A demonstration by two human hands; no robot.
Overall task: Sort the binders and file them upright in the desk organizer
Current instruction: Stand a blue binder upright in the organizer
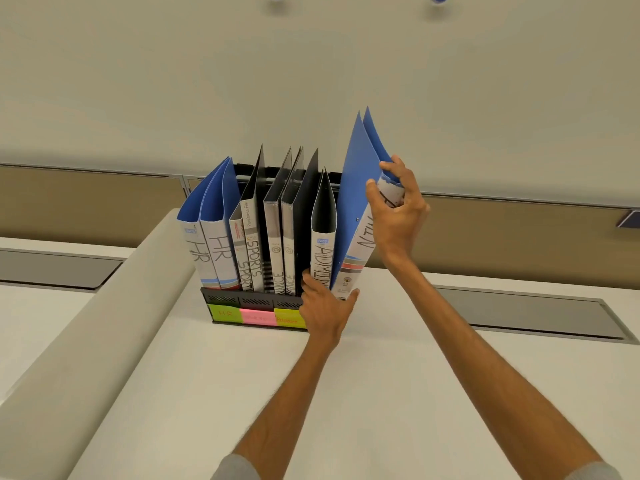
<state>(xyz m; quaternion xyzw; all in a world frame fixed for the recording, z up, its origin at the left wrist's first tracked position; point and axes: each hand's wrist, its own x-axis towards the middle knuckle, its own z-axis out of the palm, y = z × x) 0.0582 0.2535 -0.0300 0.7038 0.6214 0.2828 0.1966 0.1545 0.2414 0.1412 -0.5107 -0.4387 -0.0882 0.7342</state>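
Observation:
A black desk organizer point(221, 299) stands on the white desk, with green, pink and yellow labels on its front. Binders stand upright in it: two blue HR binders point(211, 216), SPORTS binders point(252, 244), two black binders point(277, 237) and a black ADMIN binder point(323, 233). At the right end a blue binder point(355, 188) leans tilted to the right. My right hand point(394, 206) grips the top of its spine. My left hand point(325, 310) rests at the organizer's front right corner, thumb and fingers around the blue binder's lower edge.
The white desk point(242, 393) spreads in front of the organizer. A raised beige divider point(86, 341) runs diagonally on the left. Grey cable flaps point(519, 310) lie on the right and far left. A wall panel stands behind.

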